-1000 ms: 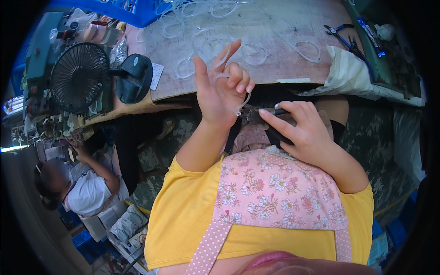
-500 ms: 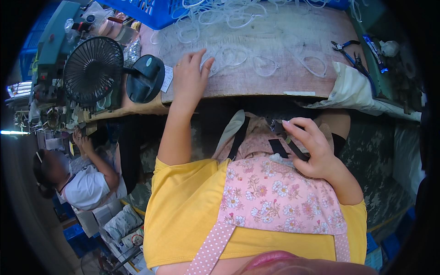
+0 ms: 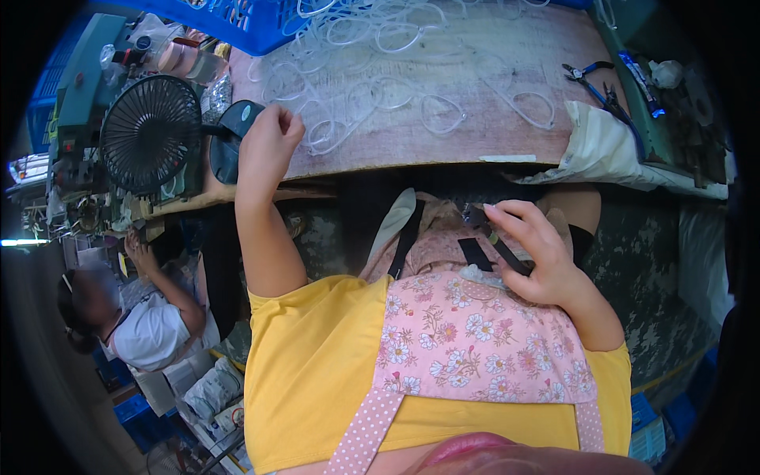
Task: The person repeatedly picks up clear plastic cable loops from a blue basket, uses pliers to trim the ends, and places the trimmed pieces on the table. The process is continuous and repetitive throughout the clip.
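My left hand (image 3: pixel 267 144) closes its fingers on one clear tube loop (image 3: pixel 328 136) at the counter (image 3: pixel 475 134) edge, many loops lying beyond, while my right hand (image 3: pixel 532 252) pinches one small dark clip (image 3: pixel 475 215), axis unclear, over my lap.

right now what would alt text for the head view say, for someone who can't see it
Seen from above, a person's left hand reaches to clear tubing loops on a wooden table, while the right hand holds a small dark tool over a floral apron. A black fan stands at left.
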`<state>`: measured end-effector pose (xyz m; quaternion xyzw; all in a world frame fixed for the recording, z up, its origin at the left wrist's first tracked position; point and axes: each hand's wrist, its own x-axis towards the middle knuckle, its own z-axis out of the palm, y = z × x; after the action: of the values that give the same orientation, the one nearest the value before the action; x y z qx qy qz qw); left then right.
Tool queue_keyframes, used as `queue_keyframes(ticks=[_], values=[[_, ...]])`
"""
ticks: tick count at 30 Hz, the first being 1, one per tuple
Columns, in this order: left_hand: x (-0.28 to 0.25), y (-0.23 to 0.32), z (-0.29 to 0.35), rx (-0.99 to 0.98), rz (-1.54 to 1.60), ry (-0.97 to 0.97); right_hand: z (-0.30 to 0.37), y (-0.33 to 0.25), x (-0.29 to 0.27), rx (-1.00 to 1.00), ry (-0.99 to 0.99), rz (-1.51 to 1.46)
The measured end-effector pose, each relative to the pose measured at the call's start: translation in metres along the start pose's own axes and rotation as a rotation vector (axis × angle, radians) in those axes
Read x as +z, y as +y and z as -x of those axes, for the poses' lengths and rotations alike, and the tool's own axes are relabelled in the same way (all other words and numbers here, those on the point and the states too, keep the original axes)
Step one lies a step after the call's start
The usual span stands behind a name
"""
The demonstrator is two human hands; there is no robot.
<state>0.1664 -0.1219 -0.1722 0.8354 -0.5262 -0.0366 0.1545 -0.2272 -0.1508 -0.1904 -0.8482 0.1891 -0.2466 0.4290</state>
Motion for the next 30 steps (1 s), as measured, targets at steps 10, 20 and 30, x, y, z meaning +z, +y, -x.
queue_keyframes(ticks=[10,20,30], values=[[0.035,0.034,0.027,-0.062,1.581,0.106,-0.012,0.002,0.003,0.063,-0.010,-0.180],[0.036,0.126,0.068,0.044,2.307,-0.195,-0.027,-0.018,0.008,-0.024,0.075,0.141],[0.030,0.136,0.078,0.110,2.256,-0.106,-0.027,-0.027,0.007,-0.116,0.045,0.429]])
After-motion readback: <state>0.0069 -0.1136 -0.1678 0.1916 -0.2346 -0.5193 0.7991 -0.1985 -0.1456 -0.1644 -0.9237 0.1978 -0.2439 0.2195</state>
